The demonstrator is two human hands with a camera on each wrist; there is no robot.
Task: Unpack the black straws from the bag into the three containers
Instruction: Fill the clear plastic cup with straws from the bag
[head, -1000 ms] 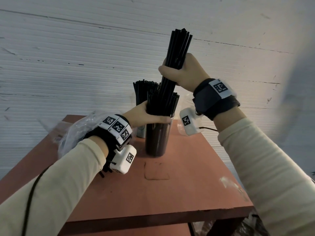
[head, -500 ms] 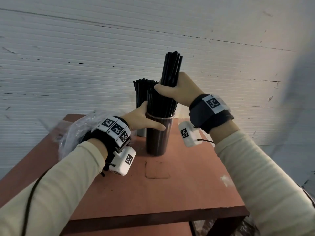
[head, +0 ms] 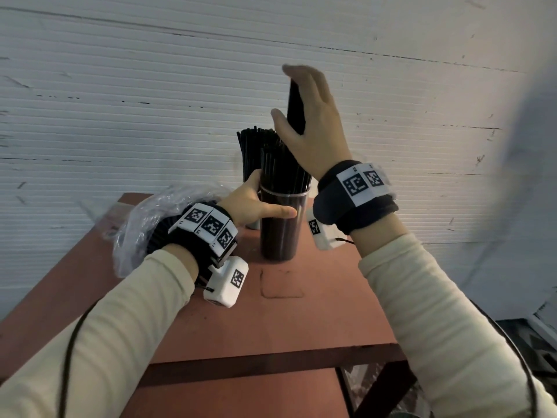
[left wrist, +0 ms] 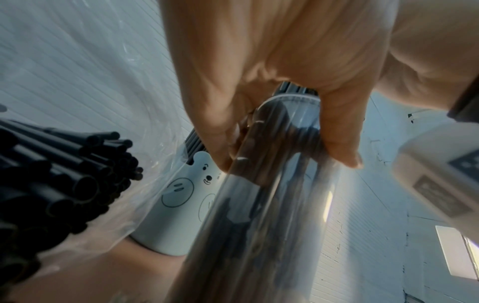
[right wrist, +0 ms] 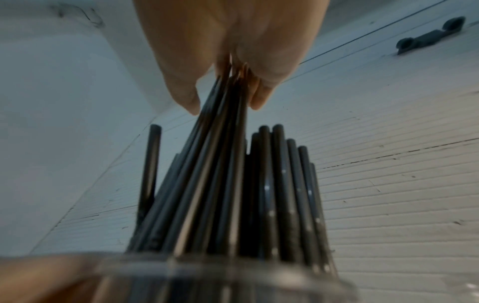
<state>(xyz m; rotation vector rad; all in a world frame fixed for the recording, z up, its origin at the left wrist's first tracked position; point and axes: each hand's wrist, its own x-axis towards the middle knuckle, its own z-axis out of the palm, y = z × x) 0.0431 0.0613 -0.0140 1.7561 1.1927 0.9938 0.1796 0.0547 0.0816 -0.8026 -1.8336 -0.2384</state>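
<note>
Head view: left hand (head: 253, 203) grips the clear container (head: 281, 227) of straws (head: 280, 164) mid-tabletop (head: 316, 312), well inside its edges; right hand (head: 313, 125), fingers extended, steadies a raised bundle (head: 295, 107). Bear-printed cup (left wrist: 181, 196) stands behind, bag (head: 144, 224) left. No readable writing.

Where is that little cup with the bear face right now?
In the left wrist view, the bear cup stands on the table just behind the clear container, beside the plastic bag.
</note>
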